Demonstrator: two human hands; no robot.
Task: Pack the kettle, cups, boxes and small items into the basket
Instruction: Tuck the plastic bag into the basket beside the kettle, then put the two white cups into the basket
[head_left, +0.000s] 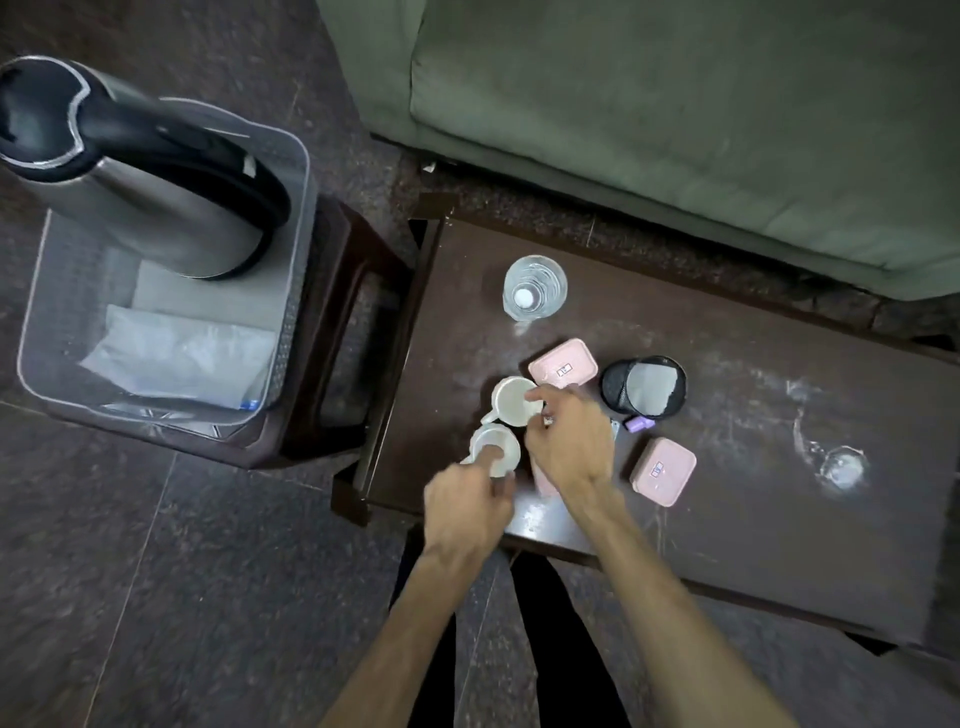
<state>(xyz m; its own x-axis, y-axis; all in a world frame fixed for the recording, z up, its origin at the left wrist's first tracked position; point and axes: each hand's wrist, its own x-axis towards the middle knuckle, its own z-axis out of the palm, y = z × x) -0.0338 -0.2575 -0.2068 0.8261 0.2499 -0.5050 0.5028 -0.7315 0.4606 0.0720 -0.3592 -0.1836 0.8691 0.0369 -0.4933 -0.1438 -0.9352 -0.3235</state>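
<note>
A steel kettle (156, 192) with a black lid stands in the far end of the grey basket (296, 291) at the left. Two white cups sit on the dark table (753, 467). My left hand (467, 501) grips the near cup (501, 457), with a finger inside its rim. My right hand (569, 441) pinches the rim of the far cup (511, 402). Two pink boxes lie close by, one behind the cups (563, 364) and one to the right (662, 470). A small purple item (639, 423) lies between them.
A water bottle (534, 287) stands at the table's far left. A black mesh pot (644, 387) sits right of the cups. Plastic bags (176, 358) lie in the basket, which rests on a brown stool (343, 332). A green sofa (675, 130) lies beyond.
</note>
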